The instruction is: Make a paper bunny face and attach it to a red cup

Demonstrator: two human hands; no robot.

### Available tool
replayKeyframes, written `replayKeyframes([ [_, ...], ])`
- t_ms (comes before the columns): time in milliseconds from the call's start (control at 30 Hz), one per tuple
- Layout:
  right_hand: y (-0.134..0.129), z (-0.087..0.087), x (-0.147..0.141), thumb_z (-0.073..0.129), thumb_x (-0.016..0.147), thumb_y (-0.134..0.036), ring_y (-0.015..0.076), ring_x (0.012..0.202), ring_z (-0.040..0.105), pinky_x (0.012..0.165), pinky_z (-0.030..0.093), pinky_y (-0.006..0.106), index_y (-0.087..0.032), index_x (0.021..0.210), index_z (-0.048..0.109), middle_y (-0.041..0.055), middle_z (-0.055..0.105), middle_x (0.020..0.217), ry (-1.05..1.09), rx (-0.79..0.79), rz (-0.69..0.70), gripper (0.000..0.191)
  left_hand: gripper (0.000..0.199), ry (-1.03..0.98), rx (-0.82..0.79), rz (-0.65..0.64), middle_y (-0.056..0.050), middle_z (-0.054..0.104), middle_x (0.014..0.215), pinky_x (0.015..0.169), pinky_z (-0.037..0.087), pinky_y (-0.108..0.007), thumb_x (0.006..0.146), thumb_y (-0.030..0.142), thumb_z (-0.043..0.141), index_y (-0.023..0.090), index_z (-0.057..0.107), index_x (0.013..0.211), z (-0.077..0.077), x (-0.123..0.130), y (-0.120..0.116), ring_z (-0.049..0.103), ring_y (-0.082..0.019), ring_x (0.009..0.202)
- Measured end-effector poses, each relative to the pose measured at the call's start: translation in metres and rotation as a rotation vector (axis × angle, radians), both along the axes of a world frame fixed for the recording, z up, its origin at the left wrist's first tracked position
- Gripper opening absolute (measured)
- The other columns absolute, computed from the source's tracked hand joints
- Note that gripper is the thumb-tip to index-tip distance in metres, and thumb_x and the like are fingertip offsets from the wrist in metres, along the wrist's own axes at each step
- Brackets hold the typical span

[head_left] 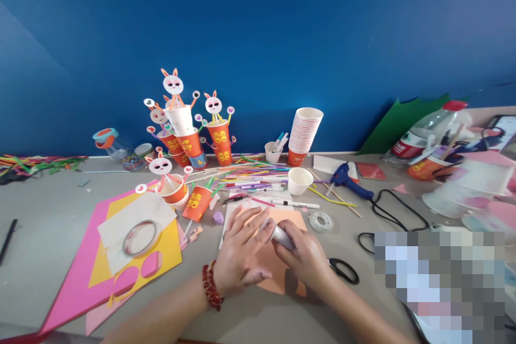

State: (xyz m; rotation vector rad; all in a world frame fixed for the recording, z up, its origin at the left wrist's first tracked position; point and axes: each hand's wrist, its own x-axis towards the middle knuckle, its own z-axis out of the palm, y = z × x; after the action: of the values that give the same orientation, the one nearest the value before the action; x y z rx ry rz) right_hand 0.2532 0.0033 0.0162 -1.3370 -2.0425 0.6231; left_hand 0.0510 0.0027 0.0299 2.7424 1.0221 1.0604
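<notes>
My right hand (300, 255) grips a short white tube (282, 236), whose exact kind I cannot make out. My left hand (244, 250) is held flat with its fingers stretched out, and a fingertip is at the tube's end. Beneath both hands lies a sheet of orange paper (278, 274) on the table. To the left, an orange-red paper cup (198, 203) with green strips leans on its side. Just right of the paper is a clear tape roll (321, 221). Black-handled scissors (344, 271) are partly covered by my right forearm.
Rabbit-faced paper cup figures (173, 86) stand at the back left. Behind my hands are colourful pipe cleaners (250, 174), a white cup (300, 180) and a cup stack (305, 131). A blue glue gun (350, 181) lies right; a tape ring (140, 237) rests on papers left.
</notes>
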Motion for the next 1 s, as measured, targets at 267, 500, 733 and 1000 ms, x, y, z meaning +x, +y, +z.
replayKeyframes([
  [267,0.002,0.000,0.001,0.050,0.081,-0.024,0.0184,0.056,0.059,0.054,0.037,0.024,-0.021,0.092,0.056,0.0007,0.064,0.066,0.003,-0.007,-0.019,0.013,0.073,0.015,0.033,-0.040,-0.013,0.042,0.151,0.115,0.014,-0.058,0.095,0.067,0.015,0.021,0.042,0.146,-0.004,-0.006,0.003,0.032,-0.034,0.140],
  [500,-0.001,0.003,0.000,0.051,0.079,-0.021,0.0183,0.059,0.060,0.055,0.039,0.024,-0.021,0.093,0.055,0.0021,0.067,0.071,0.020,0.060,0.033,0.015,0.071,-0.078,-0.097,-0.059,-0.010,0.040,0.152,0.117,0.013,-0.057,0.096,0.065,0.011,0.024,0.043,0.145,0.002,-0.009,0.002,0.032,-0.033,0.141],
  [733,-0.002,0.005,0.001,0.050,0.081,-0.022,0.0169,0.056,0.057,0.054,0.037,0.023,-0.021,0.089,0.053,0.0008,0.064,0.068,0.031,0.110,0.056,0.008,0.076,-0.067,-0.131,-0.052,-0.011,0.042,0.151,0.117,0.013,-0.055,0.095,0.068,0.011,0.021,0.040,0.147,0.005,-0.004,-0.002,0.032,-0.034,0.141],
  [1000,0.001,0.004,0.000,0.051,0.079,-0.020,0.0160,0.055,0.055,0.054,0.036,0.022,-0.021,0.088,0.054,-0.0003,0.062,0.066,0.028,0.067,0.023,0.010,0.075,-0.020,-0.062,-0.037,-0.013,0.049,0.146,0.117,0.014,-0.057,0.095,0.067,0.014,0.019,0.047,0.142,0.003,-0.008,-0.001,0.035,-0.034,0.139],
])
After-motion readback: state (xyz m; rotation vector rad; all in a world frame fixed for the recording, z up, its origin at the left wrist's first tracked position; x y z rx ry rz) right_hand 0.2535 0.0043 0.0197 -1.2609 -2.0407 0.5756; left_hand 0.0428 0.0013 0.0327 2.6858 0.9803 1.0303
